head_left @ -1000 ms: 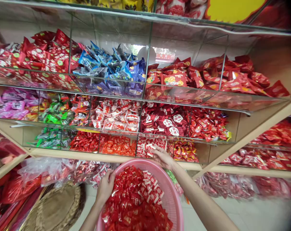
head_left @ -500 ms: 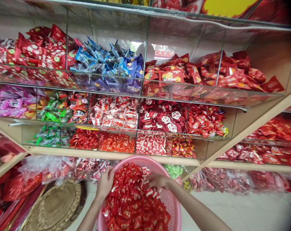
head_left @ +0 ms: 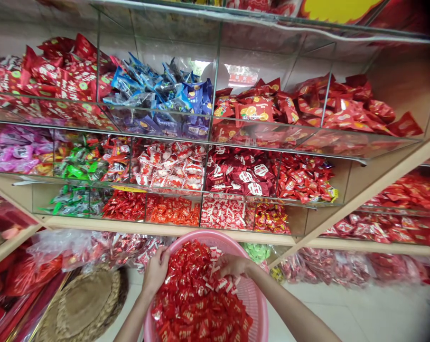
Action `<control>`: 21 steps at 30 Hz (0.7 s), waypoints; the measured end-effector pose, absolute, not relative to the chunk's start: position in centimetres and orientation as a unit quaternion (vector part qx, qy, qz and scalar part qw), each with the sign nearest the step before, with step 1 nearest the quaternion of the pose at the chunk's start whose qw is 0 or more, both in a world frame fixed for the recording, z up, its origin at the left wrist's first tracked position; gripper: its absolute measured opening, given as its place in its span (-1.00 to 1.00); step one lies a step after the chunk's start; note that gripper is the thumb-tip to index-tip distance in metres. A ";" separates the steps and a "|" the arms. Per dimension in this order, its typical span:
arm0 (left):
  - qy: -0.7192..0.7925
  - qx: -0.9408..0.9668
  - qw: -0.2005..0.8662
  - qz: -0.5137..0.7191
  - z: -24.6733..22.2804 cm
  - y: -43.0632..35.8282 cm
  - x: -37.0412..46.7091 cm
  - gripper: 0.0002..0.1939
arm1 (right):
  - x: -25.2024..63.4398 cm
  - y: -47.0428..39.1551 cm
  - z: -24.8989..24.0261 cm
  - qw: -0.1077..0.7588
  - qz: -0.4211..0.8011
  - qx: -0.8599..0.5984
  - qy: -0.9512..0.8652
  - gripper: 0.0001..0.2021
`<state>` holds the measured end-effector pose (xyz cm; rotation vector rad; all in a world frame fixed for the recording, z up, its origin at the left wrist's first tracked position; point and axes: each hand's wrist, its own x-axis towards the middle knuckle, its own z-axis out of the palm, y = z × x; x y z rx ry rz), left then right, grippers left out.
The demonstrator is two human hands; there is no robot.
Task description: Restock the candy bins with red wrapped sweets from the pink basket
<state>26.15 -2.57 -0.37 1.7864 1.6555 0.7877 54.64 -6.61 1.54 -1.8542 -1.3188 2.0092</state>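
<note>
A pink plastic basket (head_left: 259,304) is heaped with red-wrapped candies (head_left: 197,304). My left hand (head_left: 157,268) is closed over the basket's left rim, its thumb toward the inside. Over the right part of the heap, my right hand (head_left: 231,267) has its fingers curled down around small red-and-white wrapped candies (head_left: 222,284); its fingertips are partly hidden among them. More of these red-and-white candies lie just beneath that hand, beside the plain red ones.
Ahead stand glass-fronted shelves with bins of red-and-white candies (head_left: 224,213), orange-red packets (head_left: 172,211) and blue packets (head_left: 151,90). A wooden ledge (head_left: 122,226) runs behind the basket. A woven round stool (head_left: 81,304) stands at the left, and bagged candies (head_left: 343,268) lie low at the right.
Both hands and the basket stay almost where they were. My right hand's fingers have shifted slightly among the candies.
</note>
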 end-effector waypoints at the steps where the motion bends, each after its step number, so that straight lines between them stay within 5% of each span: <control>1: 0.620 0.668 0.286 0.294 -0.4 -2.6 26.2 -0.63 | 54.8 -6.5 1.7 0.063 0.664 -0.602 -0.439 -0.74; 10: 0.621 0.668 0.283 0.296 -0.8 -2.5 25.9 -0.62 | 53.2 -6.7 0.3 0.202 0.655 -0.631 -0.364 -0.80; 21: 0.621 0.668 0.285 0.296 -0.7 -2.6 26.0 -0.60 | 50.8 -6.7 0.7 0.169 0.633 -0.668 -0.354 -0.83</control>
